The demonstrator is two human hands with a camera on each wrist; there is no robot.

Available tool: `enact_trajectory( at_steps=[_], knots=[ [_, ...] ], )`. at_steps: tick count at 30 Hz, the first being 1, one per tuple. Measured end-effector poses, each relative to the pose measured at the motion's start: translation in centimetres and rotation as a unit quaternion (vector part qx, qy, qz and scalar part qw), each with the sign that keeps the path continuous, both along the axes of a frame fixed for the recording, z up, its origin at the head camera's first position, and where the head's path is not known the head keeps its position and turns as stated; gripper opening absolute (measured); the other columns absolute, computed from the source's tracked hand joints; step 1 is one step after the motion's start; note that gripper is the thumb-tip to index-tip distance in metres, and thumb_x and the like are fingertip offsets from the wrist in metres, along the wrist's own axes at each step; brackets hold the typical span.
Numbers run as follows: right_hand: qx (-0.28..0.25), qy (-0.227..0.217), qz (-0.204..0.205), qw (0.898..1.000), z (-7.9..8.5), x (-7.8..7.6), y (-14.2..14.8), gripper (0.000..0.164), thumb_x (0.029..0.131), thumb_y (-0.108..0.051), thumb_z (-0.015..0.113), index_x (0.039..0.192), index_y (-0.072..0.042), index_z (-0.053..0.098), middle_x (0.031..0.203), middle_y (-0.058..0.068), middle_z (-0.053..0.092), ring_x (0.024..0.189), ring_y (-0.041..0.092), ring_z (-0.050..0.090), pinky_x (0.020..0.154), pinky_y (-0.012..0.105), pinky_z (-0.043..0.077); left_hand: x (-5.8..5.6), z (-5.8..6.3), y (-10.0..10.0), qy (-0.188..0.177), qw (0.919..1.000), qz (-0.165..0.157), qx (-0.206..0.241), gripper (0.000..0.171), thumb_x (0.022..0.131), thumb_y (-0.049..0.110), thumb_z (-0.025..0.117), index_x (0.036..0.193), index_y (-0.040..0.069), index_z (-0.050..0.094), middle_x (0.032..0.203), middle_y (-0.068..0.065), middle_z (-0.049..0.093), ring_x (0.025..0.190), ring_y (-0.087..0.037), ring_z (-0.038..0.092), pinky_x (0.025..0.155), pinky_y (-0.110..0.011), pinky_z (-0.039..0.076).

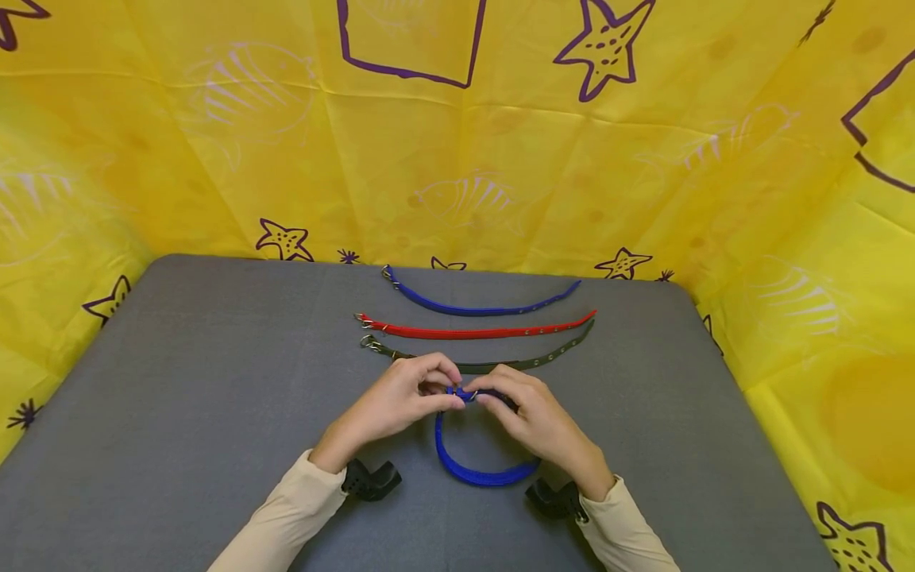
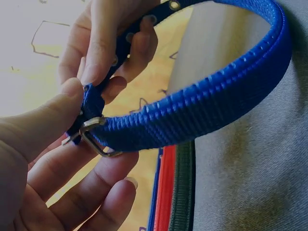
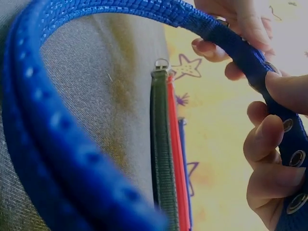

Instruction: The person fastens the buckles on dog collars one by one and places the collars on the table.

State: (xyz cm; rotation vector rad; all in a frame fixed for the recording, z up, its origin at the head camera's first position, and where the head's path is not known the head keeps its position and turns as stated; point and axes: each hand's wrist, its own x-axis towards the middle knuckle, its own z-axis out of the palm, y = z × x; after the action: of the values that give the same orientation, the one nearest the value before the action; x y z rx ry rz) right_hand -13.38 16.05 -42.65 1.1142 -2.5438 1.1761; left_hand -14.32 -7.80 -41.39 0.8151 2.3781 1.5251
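A blue dog collar [image 1: 486, 478] is bent into a loop between both hands, its padded band hanging toward the person over the table. My left hand [image 1: 409, 397] pinches the end with the metal buckle [image 2: 98, 139], thumb on top and fingers beneath. Close beside it, my right hand [image 1: 527, 407] grips the strap with metal eyelets [image 3: 296, 158] between thumb and curled fingers. In the left wrist view the strap end passes at the buckle, right under the left thumb.
Beyond the hands, a dark green collar [image 1: 546, 360], a red collar [image 1: 472, 334] and another blue collar [image 1: 465, 310] lie stretched out on the grey table [image 1: 214, 397]. Yellow patterned cloth [image 1: 386, 159] stands behind and along the sides. Each wrist carries a black mount.
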Motion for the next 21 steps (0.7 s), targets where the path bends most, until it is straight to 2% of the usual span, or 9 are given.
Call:
enact_trajectory(
  at_steps=[4, 11, 18, 21],
  knots=[
    [-0.002, 0.002, -0.004, 1.000, -0.06, 0.07, -0.17, 0.019, 0.096, -0.012, 0.064, 0.112, -0.020, 0.071, 0.104, -0.008, 0.069, 0.092, 0.004, 0.062, 0.079, 0.024, 0.052, -0.04, -0.17, 0.09, 0.004, 1.0000, 0.001, 0.000, 0.023, 0.086, 0.021, 0.077, 0.103, 0.013, 0.064, 0.094, 0.003, 0.076, 0.085, -0.004, 0.068, 0.075, -0.023, 0.053],
    [-0.011, -0.028, -0.001, 1.000, 0.11, -0.03, -0.19, 0.018, 0.095, -0.014, 0.067, 0.112, -0.019, 0.070, 0.103, -0.007, 0.071, 0.084, 0.003, 0.059, 0.073, 0.022, 0.051, -0.05, -0.11, 0.07, -0.002, 1.0000, 0.005, -0.003, 0.023, 0.085, 0.023, 0.078, 0.100, 0.013, 0.063, 0.093, 0.003, 0.076, 0.083, -0.004, 0.067, 0.074, -0.022, 0.053],
    [-0.015, -0.032, 0.010, 0.999, 0.01, -0.07, -0.23, 0.017, 0.096, -0.011, 0.065, 0.112, -0.017, 0.069, 0.106, -0.004, 0.072, 0.094, 0.006, 0.064, 0.080, 0.025, 0.053, -0.08, 0.11, -0.43, 0.002, 0.9994, -0.016, -0.031, 0.019, 0.087, 0.028, 0.077, 0.101, 0.019, 0.067, 0.089, 0.006, 0.070, 0.077, -0.005, 0.062, 0.069, -0.025, 0.052],
    [-0.020, -0.041, 0.011, 0.999, -0.09, -0.07, -0.24, 0.017, 0.097, -0.011, 0.063, 0.112, -0.016, 0.069, 0.105, -0.003, 0.071, 0.087, 0.008, 0.065, 0.078, 0.025, 0.053, -0.13, 0.27, -0.69, 0.010, 0.9991, -0.021, -0.037, 0.017, 0.088, 0.025, 0.077, 0.102, 0.021, 0.069, 0.088, 0.006, 0.068, 0.076, -0.006, 0.060, 0.068, -0.025, 0.052]
  ],
)
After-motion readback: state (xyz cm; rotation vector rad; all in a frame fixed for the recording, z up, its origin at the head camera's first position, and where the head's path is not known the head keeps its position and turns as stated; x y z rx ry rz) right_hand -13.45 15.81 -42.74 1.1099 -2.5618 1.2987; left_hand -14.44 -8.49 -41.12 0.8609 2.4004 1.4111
